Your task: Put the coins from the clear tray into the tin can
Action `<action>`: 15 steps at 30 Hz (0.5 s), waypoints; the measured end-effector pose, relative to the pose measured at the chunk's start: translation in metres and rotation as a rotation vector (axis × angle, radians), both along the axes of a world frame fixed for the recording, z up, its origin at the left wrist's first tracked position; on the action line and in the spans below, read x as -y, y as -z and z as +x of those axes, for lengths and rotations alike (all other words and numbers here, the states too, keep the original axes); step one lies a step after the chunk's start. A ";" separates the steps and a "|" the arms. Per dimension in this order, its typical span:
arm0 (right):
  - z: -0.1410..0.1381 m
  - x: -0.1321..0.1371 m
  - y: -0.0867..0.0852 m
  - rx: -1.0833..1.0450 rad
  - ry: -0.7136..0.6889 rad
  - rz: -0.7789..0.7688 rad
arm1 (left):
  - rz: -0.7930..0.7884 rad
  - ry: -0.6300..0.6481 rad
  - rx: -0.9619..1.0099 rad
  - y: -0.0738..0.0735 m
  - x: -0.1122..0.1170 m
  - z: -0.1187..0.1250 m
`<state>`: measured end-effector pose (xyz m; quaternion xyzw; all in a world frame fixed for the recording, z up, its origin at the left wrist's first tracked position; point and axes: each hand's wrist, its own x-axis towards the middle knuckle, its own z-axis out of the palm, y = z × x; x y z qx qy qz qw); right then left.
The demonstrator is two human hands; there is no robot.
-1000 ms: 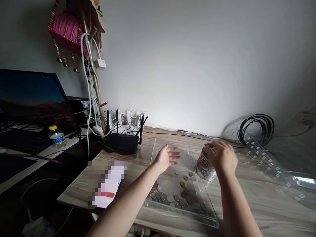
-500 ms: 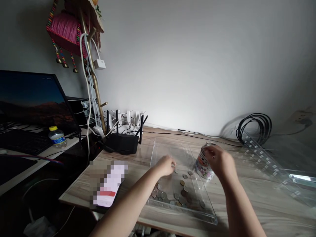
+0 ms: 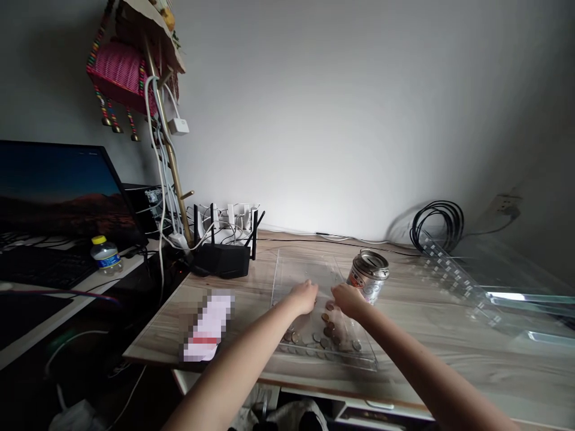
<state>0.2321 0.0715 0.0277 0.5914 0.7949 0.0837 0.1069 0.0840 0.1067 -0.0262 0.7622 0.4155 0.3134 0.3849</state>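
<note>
My left hand is over the clear plastic tray, its fingers curled closed. Facing it from the right, my right hand has its thumb and fingers drawn together. Whatever either hand may hold is hidden behind the fingers. Several coins, silver and brassy, lie in the tray, mostly toward its near edge. Just behind my right hand stands a patterned tin can, upright, with a metal lid with a slot and a wire handle; my forearm and hand partly cover its lower part.
A phone, blurred out, lies left of the tray on the wooden desk. Behind it sits a black router with antennas. Clear plastic panels and a coiled black cable are at the right.
My right hand has come away from the can's lid and moved left and down over the tray, next to my left hand. My left hand stays over the tray. The camera view has shifted slightly.
</note>
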 end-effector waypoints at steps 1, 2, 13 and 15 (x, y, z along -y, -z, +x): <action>0.002 0.000 -0.001 -0.005 -0.011 -0.007 | 0.005 -0.004 -0.018 -0.001 0.000 -0.001; 0.004 0.000 -0.002 -0.009 -0.022 -0.011 | 0.011 -0.007 -0.031 -0.003 0.001 -0.002; 0.011 0.010 -0.005 -0.055 -0.086 -0.039 | 0.054 0.078 -0.062 -0.012 0.003 -0.002; 0.013 0.010 -0.007 -0.085 -0.081 -0.054 | 0.043 0.108 -0.072 -0.015 0.005 -0.001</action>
